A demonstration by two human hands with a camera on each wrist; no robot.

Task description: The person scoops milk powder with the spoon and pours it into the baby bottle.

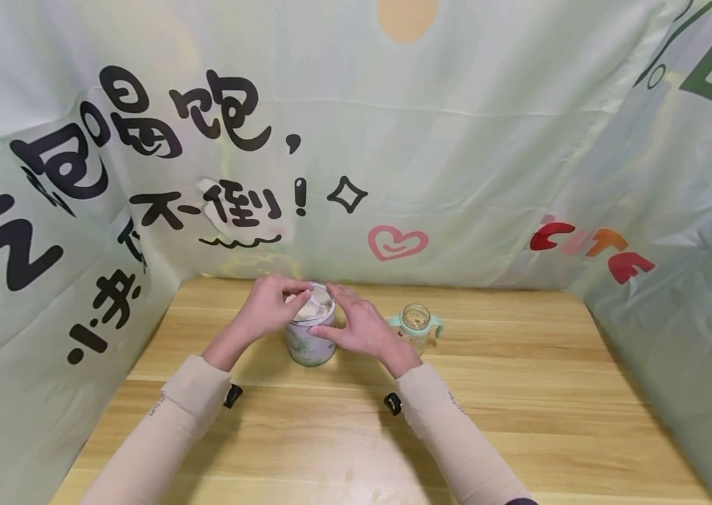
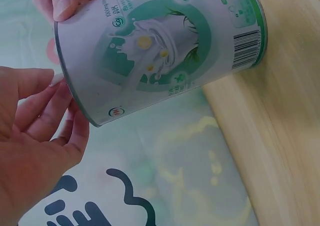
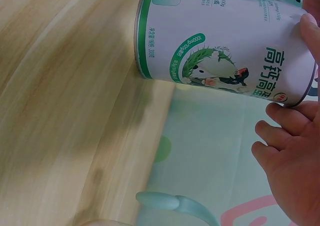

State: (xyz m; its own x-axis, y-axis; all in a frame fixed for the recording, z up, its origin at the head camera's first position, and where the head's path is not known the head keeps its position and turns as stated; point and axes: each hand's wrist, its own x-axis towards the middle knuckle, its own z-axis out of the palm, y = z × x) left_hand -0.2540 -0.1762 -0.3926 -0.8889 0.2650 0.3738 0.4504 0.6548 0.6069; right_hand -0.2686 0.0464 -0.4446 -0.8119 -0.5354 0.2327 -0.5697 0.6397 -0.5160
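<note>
White-and-green printed cylindrical can [image 1: 310, 347] is being held upright on the light wood-grain tabletop [image 1: 520, 393], near its far edge. Its top is being left open; pale cream powder [image 1: 300, 308] is being exposed inside.

Left hand [image 1: 270, 305]: being held at the can's left rim. A small white piece [image 2: 56, 79] is being pinched between thumb and fingertips and is being angled over the powder. Its lower end can't be told.

Right hand [image 1: 358, 322]: being clamped on the can from the right, thumb being pressed on the near wall just below the rim, fingers being set along the right rim. Both hands are being held close together across the can's mouth, well clear of the tabletop.

Clear bottle with mint-green collar and two side handles [image 1: 416, 327] is being seen standing right of the can, apart from it, its lower part being partly covered by the right wrist.

Can's green base band and barcode are being shown in the left wrist view; green Chinese lettering and a round grassy picture in the right one.

Pale green fabric backdrop [image 1: 469, 161] is being hung behind the can; a pink heart outline [image 1: 398, 247] is being displayed up and right of it.
</note>
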